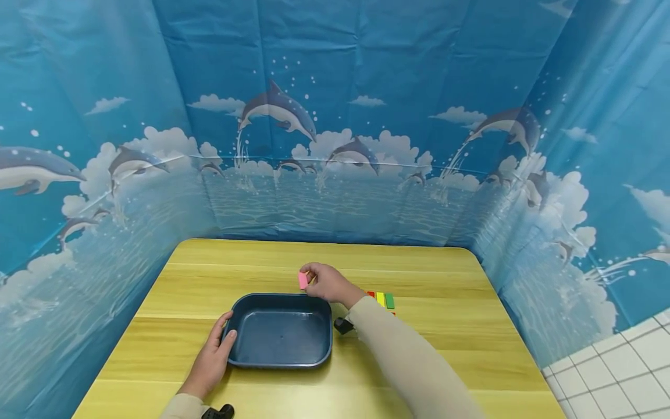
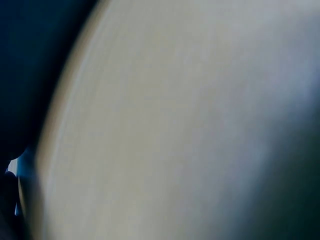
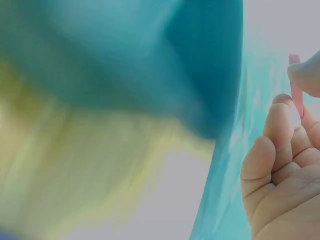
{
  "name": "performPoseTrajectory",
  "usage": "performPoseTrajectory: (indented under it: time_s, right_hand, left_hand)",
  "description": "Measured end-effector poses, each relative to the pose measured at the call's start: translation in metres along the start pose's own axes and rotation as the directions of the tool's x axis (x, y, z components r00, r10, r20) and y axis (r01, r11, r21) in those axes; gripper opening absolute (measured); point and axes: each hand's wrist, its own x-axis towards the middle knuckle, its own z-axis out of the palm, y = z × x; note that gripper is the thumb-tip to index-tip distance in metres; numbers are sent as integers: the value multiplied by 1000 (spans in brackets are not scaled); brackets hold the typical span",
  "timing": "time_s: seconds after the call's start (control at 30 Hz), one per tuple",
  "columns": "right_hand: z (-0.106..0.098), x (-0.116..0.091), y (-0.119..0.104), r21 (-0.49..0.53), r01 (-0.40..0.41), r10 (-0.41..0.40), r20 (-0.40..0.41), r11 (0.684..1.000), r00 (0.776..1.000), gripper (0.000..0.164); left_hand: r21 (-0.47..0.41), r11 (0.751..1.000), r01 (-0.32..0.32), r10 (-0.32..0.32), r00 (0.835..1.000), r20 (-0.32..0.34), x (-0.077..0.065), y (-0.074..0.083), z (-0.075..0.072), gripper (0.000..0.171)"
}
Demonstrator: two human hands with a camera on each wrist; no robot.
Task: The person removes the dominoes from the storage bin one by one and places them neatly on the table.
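A dark blue rectangular tray with raised sides lies on the wooden table. My left hand grips its left rim, the thumb over the inner edge. Just past the tray's far right rim, my right hand pinches a small flat pink piece between thumb and fingertips. In the right wrist view the pink piece shows as a thin strip edge-on between thumb and fingers. The left wrist view is mostly blurred.
Right of the tray, partly behind the right forearm, lie several small flat pieces, among them a yellow piece, a green piece and a red one. The table is edged by a blue dolphin-print curtain.
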Motion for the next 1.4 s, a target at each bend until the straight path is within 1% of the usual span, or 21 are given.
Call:
performPoseTrajectory:
  time_s: [0.1, 0.23, 0.37, 0.47, 0.67, 0.77, 0.87, 1.1, 1.4]
  right_hand:
    - [-21, -3, 26, 0, -56, 56, -62, 998, 996, 50]
    - [-41, -8, 61, 5, -144, 143, -142, 990, 979, 50]
    - [-51, -13, 86, 1, -203, 201, -170, 979, 965, 49]
    - [-55, -15, 98, -7, -239, 234, -177, 971, 956, 48]
    - [-56, -18, 112, -30, -300, 292, -164, 953, 942, 50]
    - [-55, -16, 118, -62, -313, 300, -161, 948, 940, 48]
    - [-54, -14, 122, -75, -307, 293, -160, 949, 943, 48]
    - [-52, -14, 120, -128, -310, 289, -158, 942, 944, 45]
    - [-55, -15, 119, -159, -311, 289, -143, 937, 946, 47]
  left_hand:
    - [3, 1000, 4, -4, 1000, 5, 0, 0, 0, 48]
    - [8, 1000, 9, -9, 1000, 6, 0, 1, 0, 48]
    - [11, 1000, 8, -8, 1000, 4, 0, 1, 1, 47]
    - [8, 1000, 3, -4, 1000, 4, 0, 0, 1, 47]
    - [5, 1000, 9, -9, 1000, 10, 0, -1, 1, 48]
    - [3, 1000, 12, -12, 1000, 14, 0, 0, 1, 48]
    - [7, 1000, 10, -10, 1000, 8, 0, 1, 1, 48]
    - [8, 1000, 8, -8, 1000, -1, 0, 1, 1, 47]
    - [-8, 1000, -1, 1, 1000, 6, 2, -2, 2, 47]
